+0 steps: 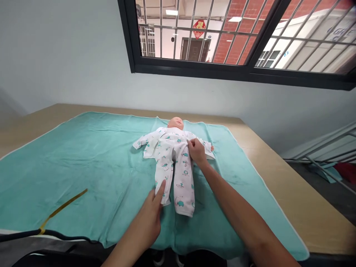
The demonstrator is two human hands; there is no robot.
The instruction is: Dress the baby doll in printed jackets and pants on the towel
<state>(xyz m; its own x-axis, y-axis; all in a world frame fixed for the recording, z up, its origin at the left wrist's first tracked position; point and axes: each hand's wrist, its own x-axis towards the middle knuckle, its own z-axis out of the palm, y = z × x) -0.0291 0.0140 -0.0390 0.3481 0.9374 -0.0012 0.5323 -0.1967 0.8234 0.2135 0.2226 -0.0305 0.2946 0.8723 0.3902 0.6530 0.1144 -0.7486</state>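
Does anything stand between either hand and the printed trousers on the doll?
Nothing visible does. The right hand appears to pinch the printed trousers near the waist, and the left hand has its thumb against a lower leg. The yellow strap lies off to the left, clear of both.

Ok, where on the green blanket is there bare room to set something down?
Widest: blanket left of the doll, beyond the yellow strip. Smaller: between right forearm and the blanket's right edge. Crowded: the trousers, with left hand and right hand on them.
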